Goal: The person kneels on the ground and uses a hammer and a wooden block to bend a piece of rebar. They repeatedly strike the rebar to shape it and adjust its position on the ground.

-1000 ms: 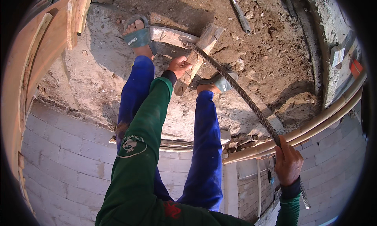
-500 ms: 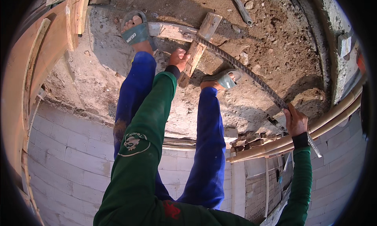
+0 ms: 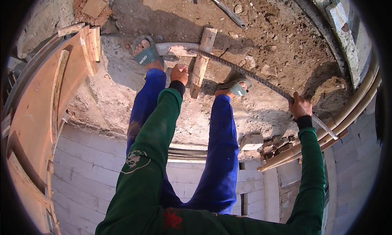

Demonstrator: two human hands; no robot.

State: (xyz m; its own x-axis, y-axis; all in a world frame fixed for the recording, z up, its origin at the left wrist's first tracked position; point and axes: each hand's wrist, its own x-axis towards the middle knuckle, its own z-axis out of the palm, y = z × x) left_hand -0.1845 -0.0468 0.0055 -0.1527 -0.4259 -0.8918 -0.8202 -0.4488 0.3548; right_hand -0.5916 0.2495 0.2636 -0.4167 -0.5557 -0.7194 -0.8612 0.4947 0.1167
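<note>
My right hand (image 3: 301,106) is wrapped round a long ribbed steel bar (image 3: 261,79), close to its near right end. The far tip of the bar rests over a short wooden block (image 3: 203,61) that lies across a flat wood strip (image 3: 175,49) between my feet. Beside the block's left edge, my left hand (image 3: 179,74) is closed with curled fingers. Whether something small is in those fingers is hidden. A slight gap shows between that hand and the block.
A hammer (image 3: 224,10) lies on the dirt ahead. Wooden formwork boards (image 3: 69,79) stand at the left. Bamboo poles (image 3: 326,133) curve along the right, near a concrete edge (image 3: 343,30). Below my legs is a pale block wall (image 3: 90,161). My sandalled feet stand on rough ground.
My left hand has come off the wooden block and curled up beside it. My right hand and the near end of the bar have swung forward. The view has tilted, showing the hammer's head.
</note>
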